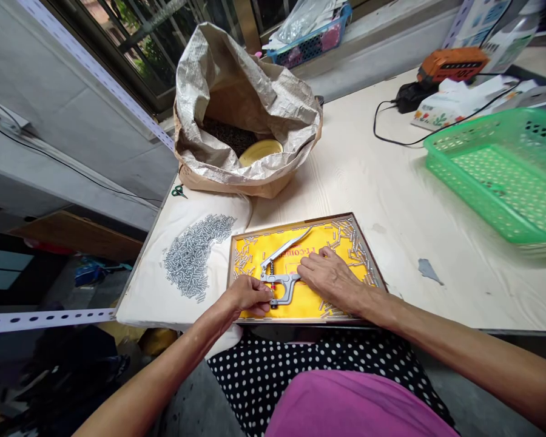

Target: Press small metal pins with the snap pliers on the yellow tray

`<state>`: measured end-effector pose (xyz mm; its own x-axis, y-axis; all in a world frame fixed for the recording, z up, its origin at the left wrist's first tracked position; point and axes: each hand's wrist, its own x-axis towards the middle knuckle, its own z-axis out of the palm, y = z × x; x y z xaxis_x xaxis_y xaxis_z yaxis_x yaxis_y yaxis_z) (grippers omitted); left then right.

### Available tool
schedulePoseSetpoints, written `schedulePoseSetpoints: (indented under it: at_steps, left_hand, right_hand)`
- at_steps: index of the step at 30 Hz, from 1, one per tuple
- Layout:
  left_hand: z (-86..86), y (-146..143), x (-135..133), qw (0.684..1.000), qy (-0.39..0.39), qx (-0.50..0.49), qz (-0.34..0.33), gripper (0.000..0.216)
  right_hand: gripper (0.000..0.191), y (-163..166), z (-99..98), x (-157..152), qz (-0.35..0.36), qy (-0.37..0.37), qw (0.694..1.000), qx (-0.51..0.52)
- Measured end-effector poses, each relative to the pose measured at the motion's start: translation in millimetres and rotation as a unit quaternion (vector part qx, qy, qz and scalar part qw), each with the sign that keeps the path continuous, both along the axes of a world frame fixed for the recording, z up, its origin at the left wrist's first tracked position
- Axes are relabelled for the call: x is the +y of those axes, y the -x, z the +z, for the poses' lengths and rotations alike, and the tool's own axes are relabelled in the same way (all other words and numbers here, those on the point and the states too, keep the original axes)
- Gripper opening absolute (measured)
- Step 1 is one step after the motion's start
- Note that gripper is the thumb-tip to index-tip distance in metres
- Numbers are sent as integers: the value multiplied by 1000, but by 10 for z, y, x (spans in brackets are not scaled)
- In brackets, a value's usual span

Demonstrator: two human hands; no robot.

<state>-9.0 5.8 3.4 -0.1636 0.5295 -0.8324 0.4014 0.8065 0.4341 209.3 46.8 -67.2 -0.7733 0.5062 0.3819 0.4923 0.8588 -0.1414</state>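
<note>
A pair of grey snap-fastener pliers (pixel 286 290) with a raised silver lever is over a yellow-bottomed tray (pixel 309 311). My right hand (pixel 325 276) is closed at the frame's right end, its curled fingers hiding the fixed handle. Thumb and fingers of my left hand (pixel 250 294) pinch together at the jaw, beside its red part and black lower end. Whatever sits between those fingertips is too small to make out. Small metal cylindrical pieces (pixel 357 246) lie scattered along the tray's sides, with several near my right wrist.
Left of the tray, a heap of small metal pieces (pixel 193 258) lies on white cloth, with green-handled scissors (pixel 179 191) behind. A woven sack (pixel 250 176) holding dark pieces and a yellow dish (pixel 261 150) stands at the back. A green basket (pixel 495 206) sits right.
</note>
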Motion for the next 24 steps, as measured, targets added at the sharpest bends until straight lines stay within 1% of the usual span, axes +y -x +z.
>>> schedulePoseSetpoints:
  at_steps: [4, 6, 10, 15, 20, 23, 24]
  left_hand:
    - [-34, 15, -28, 999, 9, 20, -24, 35]
    - [-53, 28, -56, 999, 9, 14, -33, 33]
    - [-87, 48, -116, 999, -25, -23, -28, 34]
    - [-125, 47, -156, 999, -24, -41, -16, 36]
    - [-159, 51, -180, 998, -40, -52, 0, 35]
    - [-165, 56, -186, 998, -40, -56, -3, 36]
    - [-164, 55, -187, 998, -39, -55, -4, 36]
  right_hand:
    - [24, -5, -6, -4, 8, 2, 1000, -5]
    - [25, -9, 10, -11, 10, 4, 1000, -7]
    - [23, -24, 65, -27, 9, 10, 1000, -13]
    - [23, -30, 77, -30, 14, 8, 1000, -12]
    - [19, -20, 67, -29, 1, 43, 999, -33]
    - [9, -45, 112, 12, -9, 71, 997, -38]
    - [15, -55, 130, 46, -13, 76, 997, -33]
